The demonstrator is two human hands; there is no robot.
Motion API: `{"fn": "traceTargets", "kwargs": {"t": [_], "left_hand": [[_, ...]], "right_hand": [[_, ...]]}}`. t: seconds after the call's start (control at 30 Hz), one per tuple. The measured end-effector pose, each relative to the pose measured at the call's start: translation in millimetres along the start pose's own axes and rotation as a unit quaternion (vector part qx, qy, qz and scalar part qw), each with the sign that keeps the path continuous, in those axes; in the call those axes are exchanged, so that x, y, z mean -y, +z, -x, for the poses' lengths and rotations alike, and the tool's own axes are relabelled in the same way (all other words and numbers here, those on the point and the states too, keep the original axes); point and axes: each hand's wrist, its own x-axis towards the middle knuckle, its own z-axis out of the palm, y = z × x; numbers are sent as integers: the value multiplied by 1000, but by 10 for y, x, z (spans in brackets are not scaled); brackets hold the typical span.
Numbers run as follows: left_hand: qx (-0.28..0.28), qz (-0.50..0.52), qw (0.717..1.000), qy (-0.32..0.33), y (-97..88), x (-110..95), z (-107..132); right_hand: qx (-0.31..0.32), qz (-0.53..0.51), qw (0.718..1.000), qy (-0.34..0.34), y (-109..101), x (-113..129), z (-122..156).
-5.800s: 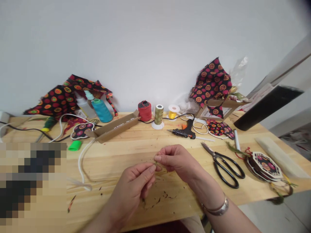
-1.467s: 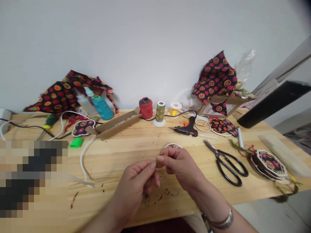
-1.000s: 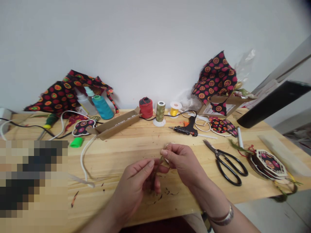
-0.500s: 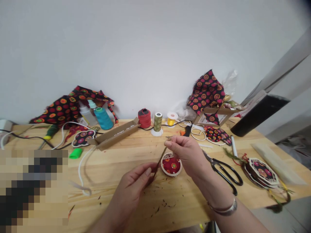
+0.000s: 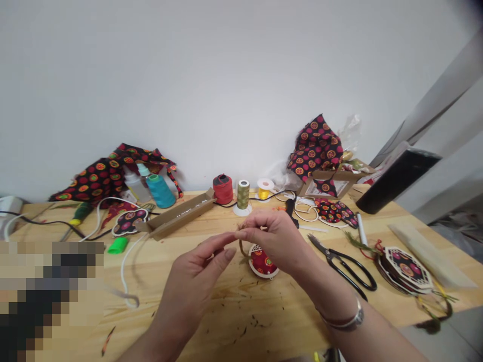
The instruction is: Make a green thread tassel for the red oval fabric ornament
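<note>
My right hand (image 5: 269, 239) pinches an olive-green cord (image 5: 242, 250) between thumb and forefinger; frayed strands show at the fingertips, and the rest hangs in a curve. My left hand (image 5: 199, 274) reaches up to it, its fingers stretched out and touching or nearly touching the right fingertips, the thumb apart below. Behind the cord lies a round wooden-framed pendant (image 5: 263, 263) with red patterned fabric, partly covered by my right hand. Black-handled scissors (image 5: 345, 266) rest to the right of my right hand, their blades slightly apart.
Thread spools in red (image 5: 222, 189), olive (image 5: 243, 194) and teal (image 5: 161, 191) stand at the back. A long cardboard box (image 5: 181, 216) lies left of centre. To the right are stacked octagonal ornaments (image 5: 407, 271) and a black roll (image 5: 398, 178). Dark scraps dot the tabletop (image 5: 226, 327).
My left hand has let the lower part of the cord go and risen to the right hand's fingertips. The cord, stretched between both hands before, now hangs in a curve.
</note>
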Motion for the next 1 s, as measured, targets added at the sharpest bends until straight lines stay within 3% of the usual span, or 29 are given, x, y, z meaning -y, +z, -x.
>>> {"fn": "traceTargets", "kwargs": {"t": [0.13,0.37,0.5,0.8,1.0], "left_hand": [[13,-6,1000,24,20,-4,-16],[-12,0,998,58,16,60,-15],[-39,23,997,65,-10,135,-15],[-105,86,990,49,15,201,-26],[-131,201,970,-29,45,197,1]], "right_hand": [[20,7,999,-25,40,-29,9],[31,17,997,-68,78,-38,3],[41,-20,998,-53,53,-56,15],[141,-55,988,-21,171,-246,92],[166,-93,982,-9,249,-249,74]]}}
